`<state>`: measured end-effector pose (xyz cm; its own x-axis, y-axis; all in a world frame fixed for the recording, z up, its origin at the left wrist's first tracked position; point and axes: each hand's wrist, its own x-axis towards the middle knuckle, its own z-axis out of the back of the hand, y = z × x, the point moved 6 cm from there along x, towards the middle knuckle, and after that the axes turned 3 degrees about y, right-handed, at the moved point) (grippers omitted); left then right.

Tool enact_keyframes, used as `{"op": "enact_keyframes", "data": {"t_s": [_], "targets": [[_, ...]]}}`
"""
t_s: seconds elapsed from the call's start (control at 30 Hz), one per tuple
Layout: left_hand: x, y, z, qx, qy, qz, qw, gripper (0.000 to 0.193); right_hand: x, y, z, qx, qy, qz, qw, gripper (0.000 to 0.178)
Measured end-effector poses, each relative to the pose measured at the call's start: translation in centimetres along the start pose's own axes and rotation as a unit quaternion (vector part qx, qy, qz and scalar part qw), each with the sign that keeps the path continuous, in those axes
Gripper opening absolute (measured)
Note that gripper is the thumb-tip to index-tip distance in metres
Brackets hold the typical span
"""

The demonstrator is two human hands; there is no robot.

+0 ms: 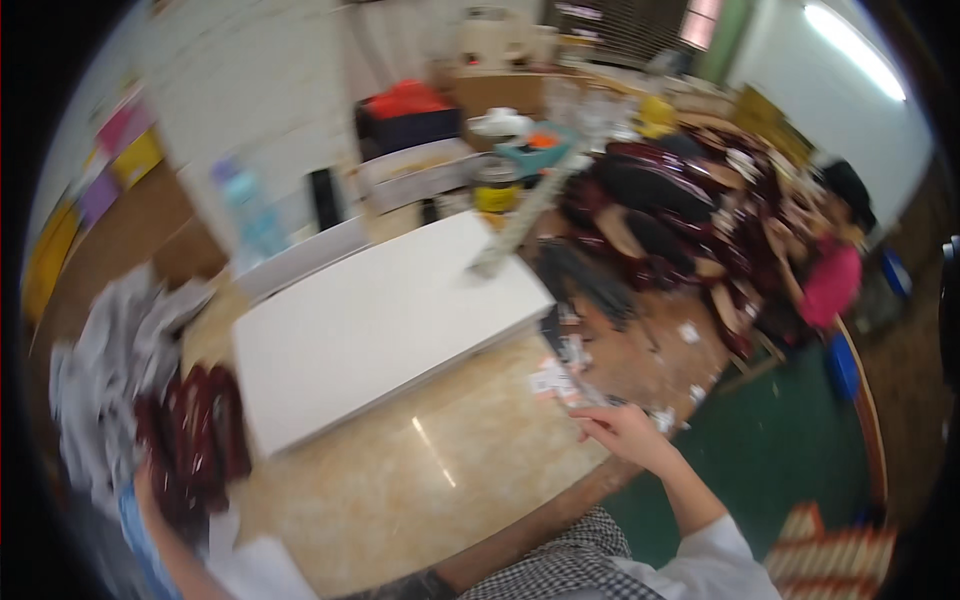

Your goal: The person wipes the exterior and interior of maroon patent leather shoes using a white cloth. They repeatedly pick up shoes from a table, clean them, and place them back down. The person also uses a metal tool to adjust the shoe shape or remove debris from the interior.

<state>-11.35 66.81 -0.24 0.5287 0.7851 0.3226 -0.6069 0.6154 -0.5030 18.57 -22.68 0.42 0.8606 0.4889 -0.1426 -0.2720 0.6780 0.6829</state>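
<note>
On the left, my left hand [150, 492] is against a group of glossy dark red shoes [197, 430]; its fingers are hidden behind them. My right hand [628, 434] is over the front right edge of the table, with thumb and forefinger brought together. Motion blur hides what they pinch, if anything. Just beyond the fingertips lie several small white and pinkish paper labels [553, 380]. Between my hands, a large flat white box or board [390, 325] rests on the marbled tabletop [400, 500].
Crumpled grey cloth [125, 335] lies beside the shoes. A big heap of glossy dark red shoes [680, 200] covers the table at the right, where a co-worker in pink [832, 280] handles something. Behind the white board stand a bottle [250, 210], a yellow-labelled tin [495, 187] and an open box [415, 170].
</note>
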Motion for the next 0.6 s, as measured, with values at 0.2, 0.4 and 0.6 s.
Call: {"op": "enact_keyframes", "data": {"t_s": [0.2,0.4,0.6], "targets": [[3.9,-1.7,-2.1,0.047,-0.021,0.054,0.997,0.038,1.1,-6.0,14.0,-0.165,-0.176,0.063,0.968,0.027],[0.1,-15.9,-5.7,-0.005,-0.009,-0.145,0.989,0.032,12.0,-12.3,32.3,-0.456,-0.312,0.054,0.832,0.084],[-18.5,-41.8,-9.7,-0.059,0.164,-0.184,0.967,0.032,16.9,-14.1,34.4,-0.489,-0.232,-0.044,0.84,0.087]]}}
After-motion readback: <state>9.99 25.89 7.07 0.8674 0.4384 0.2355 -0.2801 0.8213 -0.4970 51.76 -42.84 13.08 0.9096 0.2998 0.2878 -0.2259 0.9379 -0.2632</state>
